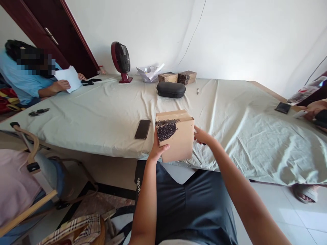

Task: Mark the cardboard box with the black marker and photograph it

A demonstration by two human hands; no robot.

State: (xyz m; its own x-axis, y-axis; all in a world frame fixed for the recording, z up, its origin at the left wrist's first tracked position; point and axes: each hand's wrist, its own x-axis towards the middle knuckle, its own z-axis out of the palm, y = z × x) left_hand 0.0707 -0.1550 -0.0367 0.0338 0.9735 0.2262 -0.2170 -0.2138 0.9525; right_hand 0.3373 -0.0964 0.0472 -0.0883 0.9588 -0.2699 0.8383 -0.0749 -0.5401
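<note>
I hold a small brown cardboard box (178, 136) in front of me, above the near edge of the table. A label on its left face is scribbled over in black. My left hand (157, 149) grips the box's lower left side, thumb on the front. My right hand (201, 136) presses against the right side, fingers mostly hidden behind the box. A dark phone (142, 129) lies on the cloth just left of the box.
The cloth-covered table (102, 112) carries a black case (171, 90), two more small boxes (177, 77), a red fan (121, 61) and a second phone (282, 108). One person sits at far left holding paper; another person's hand shows at right. A chair (38, 170) stands left.
</note>
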